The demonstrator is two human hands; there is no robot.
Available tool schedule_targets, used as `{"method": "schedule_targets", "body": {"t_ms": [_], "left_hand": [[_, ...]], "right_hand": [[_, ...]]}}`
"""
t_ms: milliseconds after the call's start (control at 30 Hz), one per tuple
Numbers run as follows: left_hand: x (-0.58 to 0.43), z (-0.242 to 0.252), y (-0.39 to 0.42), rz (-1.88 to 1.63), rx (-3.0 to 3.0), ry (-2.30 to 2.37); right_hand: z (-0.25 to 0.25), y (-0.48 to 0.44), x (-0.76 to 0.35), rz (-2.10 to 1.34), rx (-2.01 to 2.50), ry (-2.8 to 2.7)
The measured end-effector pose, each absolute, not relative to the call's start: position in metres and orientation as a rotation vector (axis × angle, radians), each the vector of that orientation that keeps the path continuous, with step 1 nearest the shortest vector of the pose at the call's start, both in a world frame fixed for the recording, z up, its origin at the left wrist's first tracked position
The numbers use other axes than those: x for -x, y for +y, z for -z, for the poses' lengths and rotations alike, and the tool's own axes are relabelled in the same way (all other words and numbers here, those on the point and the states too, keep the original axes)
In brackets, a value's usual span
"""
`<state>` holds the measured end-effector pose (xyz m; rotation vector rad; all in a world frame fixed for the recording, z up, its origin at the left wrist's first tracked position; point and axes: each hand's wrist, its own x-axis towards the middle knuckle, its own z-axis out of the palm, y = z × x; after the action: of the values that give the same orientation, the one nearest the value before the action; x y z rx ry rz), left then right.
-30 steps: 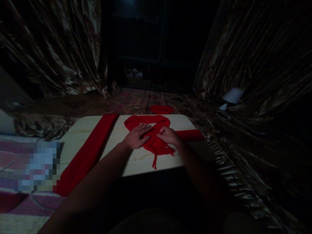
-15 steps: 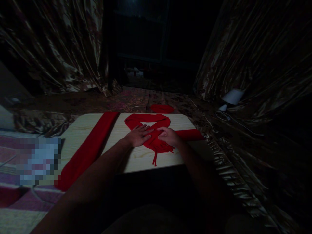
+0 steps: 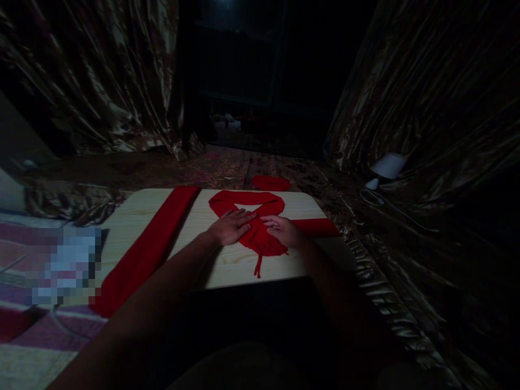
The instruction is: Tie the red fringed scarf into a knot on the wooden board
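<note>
Dark, sheeny curtains (image 3: 134, 81) frame the dim far side of the room, and on the pale, wood-grained table (image 3: 231, 271) I have a red scarf (image 3: 262, 244) lying near the middle, its far part bent into a loop around a small gap of bare wood and its two ends overlapping on the near side. From my remote seat, I see the left hand (image 3: 232, 226) palm down on the scarf's left edge, fingers straight and slightly spread, pressing rather than gripping. Opposite, the right hand (image 3: 284, 230) has loosely bent fingers, thumb apart from them, over the right edge; I cannot tell whether the fingertips touch the cloth. To do this well, I judge, the left palm should pin the overlap lightly while the right fingers ease wrinkles outward, without dragging the loop askew. The cloth looks soft, matte and limp, so a hard push would likely ruck it; the thin tassel (image 3: 257, 265) hanging off its near end would want straightening separately. A long, flat red strip (image 3: 150, 249) slants along the left, a shorter band (image 3: 317, 227) lies right, and a rounded red bundle (image 3: 271, 183) sits beyond the far edge.
</note>
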<state>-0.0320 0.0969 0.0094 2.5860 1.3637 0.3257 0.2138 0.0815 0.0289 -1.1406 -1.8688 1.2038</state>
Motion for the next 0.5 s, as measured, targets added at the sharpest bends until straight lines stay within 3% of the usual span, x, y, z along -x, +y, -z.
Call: {"method": "schedule_targets", "body": {"t_ms": [233,500], "left_hand": [[0.033,-0.008,0.096,-0.372,-2.599,1.37],[0.033,-0.005,0.099,-0.334,-2.604,1.373]], "right_hand": [[-0.037,0.079,-0.209,-1.313,1.475,-1.736],[-0.044,0.08,-0.199,-1.349,1.297,-1.638]]}}
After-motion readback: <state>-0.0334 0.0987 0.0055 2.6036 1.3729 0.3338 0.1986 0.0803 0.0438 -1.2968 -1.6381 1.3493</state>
